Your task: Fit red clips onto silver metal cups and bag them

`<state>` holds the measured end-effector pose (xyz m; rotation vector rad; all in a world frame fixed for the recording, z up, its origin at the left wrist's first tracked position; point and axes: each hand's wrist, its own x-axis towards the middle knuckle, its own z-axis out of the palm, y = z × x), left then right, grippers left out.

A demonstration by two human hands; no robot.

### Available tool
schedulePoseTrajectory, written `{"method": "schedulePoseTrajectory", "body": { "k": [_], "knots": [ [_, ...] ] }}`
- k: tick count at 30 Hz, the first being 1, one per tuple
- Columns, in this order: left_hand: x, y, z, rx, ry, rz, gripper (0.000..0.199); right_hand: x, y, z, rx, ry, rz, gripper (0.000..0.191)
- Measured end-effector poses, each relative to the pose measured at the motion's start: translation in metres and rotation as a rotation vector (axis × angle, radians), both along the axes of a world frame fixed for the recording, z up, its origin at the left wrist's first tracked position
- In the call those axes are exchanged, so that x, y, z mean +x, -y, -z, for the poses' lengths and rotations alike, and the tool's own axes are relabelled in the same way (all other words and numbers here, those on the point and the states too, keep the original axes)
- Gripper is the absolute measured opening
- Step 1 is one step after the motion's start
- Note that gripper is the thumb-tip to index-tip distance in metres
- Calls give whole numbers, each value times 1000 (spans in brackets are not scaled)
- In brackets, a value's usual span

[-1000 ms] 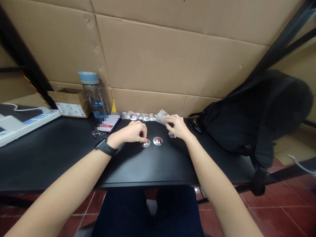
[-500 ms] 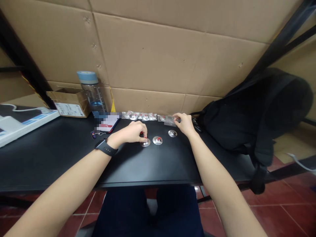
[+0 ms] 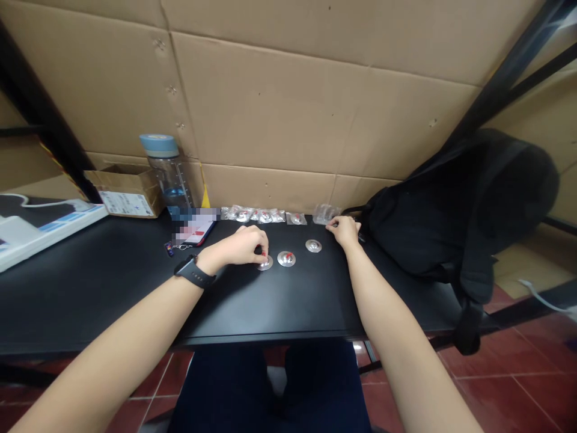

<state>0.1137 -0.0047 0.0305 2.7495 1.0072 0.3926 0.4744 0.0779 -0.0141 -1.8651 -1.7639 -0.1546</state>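
My left hand (image 3: 246, 245), a black watch on its wrist, pinches the red part of a round metal disc (image 3: 265, 263) lying on the black table (image 3: 279, 307). Just right of it lies a second disc (image 3: 286, 259) with a red mark, and farther right a third, plain disc (image 3: 314, 246). My right hand (image 3: 345, 231) has its fingers pressed together at the edge of a clear plastic bag (image 3: 325, 213) near the cardboard wall. Along the back lie several bagged discs (image 3: 265, 216) and one separate bagged disc (image 3: 296, 219).
At the back left stand a blue-lidded bottle (image 3: 169, 174) and an open cardboard box (image 3: 130, 189). A phone (image 3: 202, 227) lies before the bottle. A white power strip (image 3: 58, 231) is far left. A black backpack (image 3: 433, 210) rests at the right.
My right hand has moved slightly right, with the clear bag now raised and off the row. The separate bagged disc is uncovered. My left hand stays at its disc.
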Motion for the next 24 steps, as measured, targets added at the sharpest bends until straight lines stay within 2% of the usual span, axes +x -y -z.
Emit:
{"method": "schedulePoseTrajectory", "body": {
  "k": [3,6,10,17,20,24],
  "knots": [
    [-2,-2,2,10,19,12,14,4,-1,1,-70,15,1,10],
    [-4,-5,6,15,40,35,12,5,3,-3,-55,29,-31,14],
    [-4,-5,6,16,53,44,14,3,9,-10,45,6,-21,17],
    [-2,0,-1,16,22,15,15,-6,21,-26,313,-64,-29,25],
    [-2,-1,-1,32,21,25,14,-23,28,-33,372,-54,-145,26],
    [-3,-3,0,43,13,35,12,-63,35,-31,321,0,-440,20]
  ]
}}
